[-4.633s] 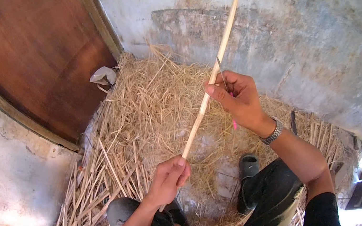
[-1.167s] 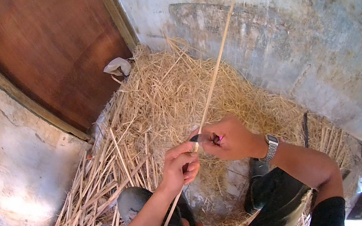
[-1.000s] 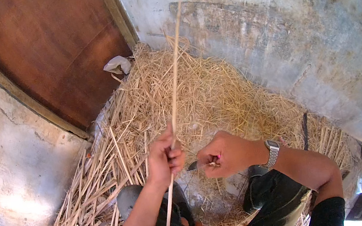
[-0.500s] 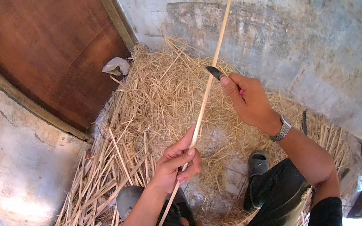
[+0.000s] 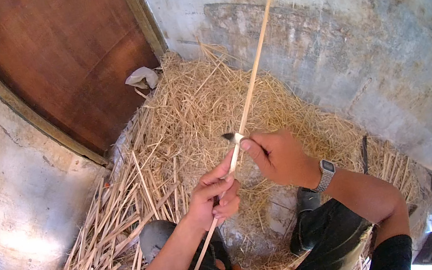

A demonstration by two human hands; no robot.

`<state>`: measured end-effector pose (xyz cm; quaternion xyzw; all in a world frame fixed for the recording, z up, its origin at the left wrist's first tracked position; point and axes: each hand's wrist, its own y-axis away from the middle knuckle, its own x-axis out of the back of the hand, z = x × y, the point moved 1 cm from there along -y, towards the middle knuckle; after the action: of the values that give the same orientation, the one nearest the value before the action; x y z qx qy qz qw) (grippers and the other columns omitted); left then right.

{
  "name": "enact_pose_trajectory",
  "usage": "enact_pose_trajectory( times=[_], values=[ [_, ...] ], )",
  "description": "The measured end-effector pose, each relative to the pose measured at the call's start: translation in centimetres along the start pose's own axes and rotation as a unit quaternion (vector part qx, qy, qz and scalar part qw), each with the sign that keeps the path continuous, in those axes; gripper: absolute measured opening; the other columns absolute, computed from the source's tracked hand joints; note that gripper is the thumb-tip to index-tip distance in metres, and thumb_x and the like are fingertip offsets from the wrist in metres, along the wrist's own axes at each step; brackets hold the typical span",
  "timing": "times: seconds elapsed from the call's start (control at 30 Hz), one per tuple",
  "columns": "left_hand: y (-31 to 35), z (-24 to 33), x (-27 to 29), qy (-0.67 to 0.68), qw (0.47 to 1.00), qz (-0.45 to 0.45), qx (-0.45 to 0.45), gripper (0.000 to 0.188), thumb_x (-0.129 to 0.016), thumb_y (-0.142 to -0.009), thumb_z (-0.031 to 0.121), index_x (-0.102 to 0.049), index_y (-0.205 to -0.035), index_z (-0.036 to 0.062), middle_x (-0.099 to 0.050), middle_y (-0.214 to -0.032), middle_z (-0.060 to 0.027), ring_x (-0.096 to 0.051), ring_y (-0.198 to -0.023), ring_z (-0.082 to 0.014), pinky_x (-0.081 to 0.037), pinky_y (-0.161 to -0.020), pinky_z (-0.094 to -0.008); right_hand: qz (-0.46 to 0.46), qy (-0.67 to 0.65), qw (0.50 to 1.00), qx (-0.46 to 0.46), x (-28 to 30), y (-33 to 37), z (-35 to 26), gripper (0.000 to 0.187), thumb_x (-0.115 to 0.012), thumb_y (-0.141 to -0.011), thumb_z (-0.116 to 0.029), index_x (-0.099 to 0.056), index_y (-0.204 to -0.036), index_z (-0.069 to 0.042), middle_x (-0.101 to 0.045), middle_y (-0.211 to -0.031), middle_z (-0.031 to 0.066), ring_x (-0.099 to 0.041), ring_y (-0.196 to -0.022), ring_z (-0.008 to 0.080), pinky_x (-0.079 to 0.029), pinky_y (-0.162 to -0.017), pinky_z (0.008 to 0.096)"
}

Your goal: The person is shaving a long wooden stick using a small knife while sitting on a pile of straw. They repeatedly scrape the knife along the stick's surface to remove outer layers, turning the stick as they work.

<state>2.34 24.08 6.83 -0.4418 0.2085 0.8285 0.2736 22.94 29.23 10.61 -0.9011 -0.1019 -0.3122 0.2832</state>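
A long, thin pale strip of wood or bamboo (image 5: 257, 64) slants from between my knees up toward the far wall. My left hand (image 5: 216, 195) is closed around its lower part, thumb on top. Just above that grip, my right hand (image 5: 281, 158) is closed on a small knife (image 5: 228, 137). The dark tip of its blade pokes out left of the strip, and its handle is hidden in my fist. Something pale and bright lies between blade and thumb; whether it is a shaving or glare I cannot tell.
Curly shavings (image 5: 193, 104) heap up across the floor toward the corner. More strips (image 5: 111, 228) lie in a pile at my left. A brown door (image 5: 64, 57) stands far left, a whitish bag (image 5: 142, 78) at its foot. A stained wall (image 5: 339, 49) rises ahead and right.
My right hand and the knife have come down along the strip, close to my left hand. The left hand stays nearly in place, and the strip's far end has shifted slightly left.
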Motion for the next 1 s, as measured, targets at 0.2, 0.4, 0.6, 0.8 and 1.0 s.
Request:
enact_pose_trajectory(
  times=[0.2,0.4,0.6,0.8,1.0],
  values=[
    [-0.2,0.2,0.2,0.007,1.0,-0.007,-0.003,0.056,-0.045,-0.101,0.006,-0.04,-0.153,0.0255,-0.046,-0.063,-0.0043,-0.033,-0.04,-0.0087,-0.028,-0.036,-0.0226,-0.04,-0.089,0.995,0.005,0.3,-0.2,-1.4,0.033,-0.065,-0.095,-0.03,-0.062,-0.077,-0.002,-0.055,-0.055,0.0145,-0.056,-0.046,0.0297,-0.042,-0.045,0.0397],
    [-0.8,-0.1,0.7,-0.13,0.99,-0.015,-0.059,0.053,-0.046,-0.102,0.009,-0.041,-0.152,0.0242,-0.048,-0.063,-0.0043,-0.037,-0.041,-0.0082,-0.03,-0.036,-0.0223,-0.064,-0.116,0.991,-0.003,-0.3,0.0,-0.5,0.03,-0.074,-0.088,-0.026,-0.062,-0.074,-0.002,-0.055,-0.056,0.0095,-0.053,-0.047,0.0159,-0.042,-0.047,0.0325],
    [-0.8,-0.1,0.5,-0.208,0.975,0.019,-0.07,0.046,-0.045,-0.106,0.017,-0.04,-0.152,0.0214,-0.05,-0.064,-0.0035,-0.038,-0.042,-0.0079,-0.03,-0.037,-0.0218,-0.063,-0.182,0.981,-0.022,-0.5,0.2,-0.1,0.022,-0.075,-0.083,-0.015,-0.061,-0.073,-0.001,-0.058,-0.058,0.0065,-0.054,-0.053,0.0096,-0.043,-0.05,0.0289],
    [-1.0,0.1,0.1,-0.279,0.955,0.043,-0.087,0.044,-0.041,-0.109,0.022,-0.037,-0.152,0.0155,-0.052,-0.068,-0.0039,-0.04,-0.047,-0.0076,-0.031,-0.041,-0.0209,-0.098,-0.196,0.976,-0.011,-0.1,0.3,0.1,0.017,-0.075,-0.08,-0.015,-0.064,-0.077,-0.002,-0.058,-0.059,0.0032,-0.053,-0.054,0.0074,-0.043,-0.05,0.0259],
    [-1.1,0.0,-1.5,-0.275,0.956,0.079,-0.069,0.04,-0.038,-0.11,0.023,-0.041,-0.147,0.0097,-0.055,-0.075,-0.0041,-0.04,-0.047,-0.0063,-0.03,-0.04,-0.0196,-0.001,-0.152,0.986,-0.068,0.7,-0.5,0.5,0.021,-0.077,-0.082,-0.017,-0.063,-0.086,-0.002,-0.051,-0.059,-0.0018,-0.045,-0.054,0.0034,-0.036,-0.048,0.0243]
  ],
)
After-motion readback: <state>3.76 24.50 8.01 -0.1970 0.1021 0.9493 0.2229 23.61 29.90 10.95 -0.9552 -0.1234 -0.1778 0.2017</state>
